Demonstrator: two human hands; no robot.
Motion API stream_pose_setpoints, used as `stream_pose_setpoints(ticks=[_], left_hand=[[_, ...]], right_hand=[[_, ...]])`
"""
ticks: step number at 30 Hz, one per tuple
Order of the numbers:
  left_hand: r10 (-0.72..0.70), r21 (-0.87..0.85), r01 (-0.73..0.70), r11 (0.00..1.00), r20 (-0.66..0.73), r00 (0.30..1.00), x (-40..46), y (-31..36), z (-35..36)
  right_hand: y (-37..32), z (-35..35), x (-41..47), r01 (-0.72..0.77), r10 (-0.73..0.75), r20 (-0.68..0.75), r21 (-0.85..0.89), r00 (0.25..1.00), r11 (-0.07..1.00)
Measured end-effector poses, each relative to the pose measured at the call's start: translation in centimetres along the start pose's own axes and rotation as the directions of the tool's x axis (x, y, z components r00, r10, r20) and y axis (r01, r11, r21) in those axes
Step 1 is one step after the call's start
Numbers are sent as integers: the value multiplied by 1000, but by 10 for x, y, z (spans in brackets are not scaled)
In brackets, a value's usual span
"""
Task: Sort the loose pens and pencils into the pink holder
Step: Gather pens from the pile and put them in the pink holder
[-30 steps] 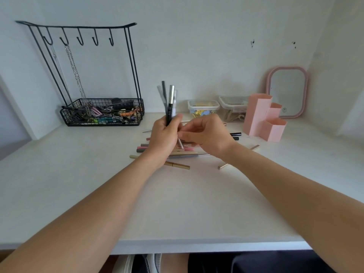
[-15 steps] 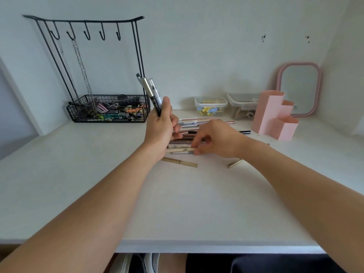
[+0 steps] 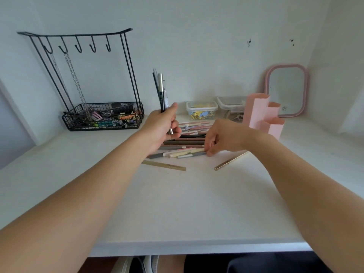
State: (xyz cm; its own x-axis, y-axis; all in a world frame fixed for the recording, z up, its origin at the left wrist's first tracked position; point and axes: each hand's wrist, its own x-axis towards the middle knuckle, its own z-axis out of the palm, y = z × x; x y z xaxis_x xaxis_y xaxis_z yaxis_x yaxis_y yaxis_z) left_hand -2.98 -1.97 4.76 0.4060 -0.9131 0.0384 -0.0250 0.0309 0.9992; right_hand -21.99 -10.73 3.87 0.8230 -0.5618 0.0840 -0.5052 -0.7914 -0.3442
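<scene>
Ideally, with the left hand [image 3: 160, 128] gripping a bundle of pens [image 3: 162, 91] upright at frame centre, the right hand [image 3: 223, 137], fingers curled onto the loose pile [image 3: 187, 143] on the desk [image 3: 177, 203], pinches one pencil cleanly before adding it, the pink holder [image 3: 263, 117] waiting right of centre.

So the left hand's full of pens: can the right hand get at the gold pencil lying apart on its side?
Probably yes: the gold pencil lies alone on bare desk just beneath the right hand, nothing covering it.

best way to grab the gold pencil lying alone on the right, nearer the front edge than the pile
Pinch the gold pencil near its middle, coming straight down from above with the right hand. It lies flat on the desk at a slant, apart from the pile, so both long sides are free for the fingers; turn the pinch across its slanted length.
</scene>
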Motion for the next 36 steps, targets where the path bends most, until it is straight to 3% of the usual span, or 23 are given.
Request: stream_pose_setpoints(ticks=[11, 13, 14, 17, 20, 23, 29, 36], left_hand=[[84, -60, -87, 994, -38, 996, 5, -28, -7], [71, -119, -76, 990, -46, 996, 4, -28, -9], [64, -141, -70, 988, -42, 997, 3, -28, -8], [57, -134, -52, 990, 35, 998, -3, -29, 0], [55, -94, -46, 995, 92, 994, -11, -29, 14], [91, -47, -86, 995, 109, 990, -9, -32, 20], [209, 99, -234, 967, 210, 955, -4, -41, 21], [203, 194, -246, 950, 215, 955, -3, -41, 20]], right_hand=[[7, -11, -2, 11, -11, -2, -16, 1000, 1000], [10, -17, -5, -40, 48, -83, 87, 995, 995], [10, -17, -5, -49, 78, -122, 226, 989, 973], [-4, -5, 0, 79, 109, -228, 680, 967, 729], [-21, 7, 7, 193, 140, -307, 830, 941, 524], [-30, 11, 9, 232, 175, -329, 879, 928, 417], [-29, 23, 9, 176, 200, -280, 890, 939, 420], [-24, 23, 13, 136, 182, -254, 860, 950, 491]])
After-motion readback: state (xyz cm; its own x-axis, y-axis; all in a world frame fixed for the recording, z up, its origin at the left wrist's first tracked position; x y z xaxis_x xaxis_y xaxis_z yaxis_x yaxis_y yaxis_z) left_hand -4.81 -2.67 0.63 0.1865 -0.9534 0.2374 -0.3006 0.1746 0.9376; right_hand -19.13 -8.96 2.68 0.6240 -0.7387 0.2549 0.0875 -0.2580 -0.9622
